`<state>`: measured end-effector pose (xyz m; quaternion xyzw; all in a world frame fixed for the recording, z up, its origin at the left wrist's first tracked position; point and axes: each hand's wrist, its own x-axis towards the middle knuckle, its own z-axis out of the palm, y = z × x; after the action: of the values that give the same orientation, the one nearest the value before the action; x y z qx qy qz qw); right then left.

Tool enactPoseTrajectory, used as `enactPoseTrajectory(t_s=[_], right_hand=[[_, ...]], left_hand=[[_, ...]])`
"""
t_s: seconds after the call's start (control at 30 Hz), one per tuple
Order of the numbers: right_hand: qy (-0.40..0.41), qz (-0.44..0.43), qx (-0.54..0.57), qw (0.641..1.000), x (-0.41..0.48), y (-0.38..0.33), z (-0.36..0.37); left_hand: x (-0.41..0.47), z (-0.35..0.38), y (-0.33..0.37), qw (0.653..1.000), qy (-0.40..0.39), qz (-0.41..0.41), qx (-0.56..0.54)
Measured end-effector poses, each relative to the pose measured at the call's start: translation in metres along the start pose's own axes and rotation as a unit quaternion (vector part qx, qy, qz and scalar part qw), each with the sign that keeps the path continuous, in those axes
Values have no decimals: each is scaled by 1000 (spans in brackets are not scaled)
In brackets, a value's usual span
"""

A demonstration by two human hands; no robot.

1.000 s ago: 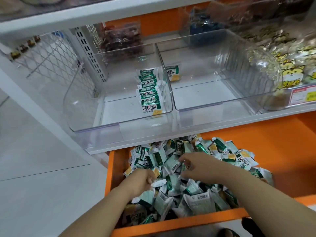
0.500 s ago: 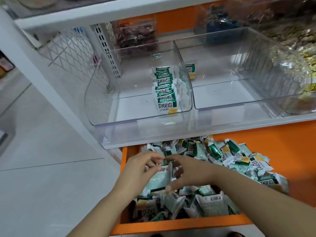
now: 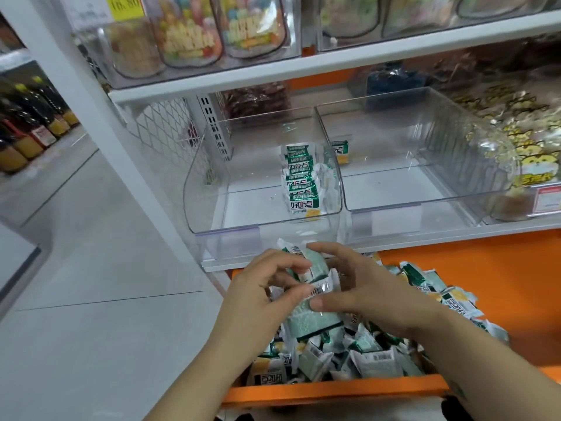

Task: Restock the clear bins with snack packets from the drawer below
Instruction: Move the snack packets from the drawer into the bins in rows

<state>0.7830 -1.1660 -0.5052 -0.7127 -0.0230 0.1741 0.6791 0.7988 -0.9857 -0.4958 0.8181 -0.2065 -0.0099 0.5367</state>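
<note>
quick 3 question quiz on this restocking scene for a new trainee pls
1. True or false: the left clear bin holds more packets than the right clear bin.
2. The drawer is: A blue, B orange, C white.
3. What holds the bunch of packets: the left grip, the right grip, or both?
Key: 1 true; 2 B; 3 both.
</note>
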Motion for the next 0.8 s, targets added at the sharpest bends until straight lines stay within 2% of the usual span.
enactPoseTrajectory(t_s=[0.07,0.2,0.23,0.3,0.37,0.43,0.67,0.73,0.8], right_hand=[[23,-24,-17,999,-7,-8,-7],[48,-48,-18,998,-15,-19,-26],[52,-52,-30,997,-17,-21,-30],[49,-56,-75,994,-20,-23,-35],[30,-51,-122,991,-22,-24,-38],[3,-40,-140,989,-22,-23,-41],[-34,-13,-96,995,-24,-25,-58],[-6,-5,-141,990,-25,-25,-63],[58,-3,-207,977,-23,-25,-66]], left_hand=[[5,3,10,999,-2,16,-28],[25,9,28,997,-2,-8,-74],[29,9,28,999,0,8,-41],[33,10,24,993,-20,52,100],[32,13,17,964,-59,85,244],[30,16,11,946,-77,91,301],[38,7,-2,959,-36,141,245],[40,2,-7,965,-11,113,238],[40,-1,-11,976,11,52,212]])
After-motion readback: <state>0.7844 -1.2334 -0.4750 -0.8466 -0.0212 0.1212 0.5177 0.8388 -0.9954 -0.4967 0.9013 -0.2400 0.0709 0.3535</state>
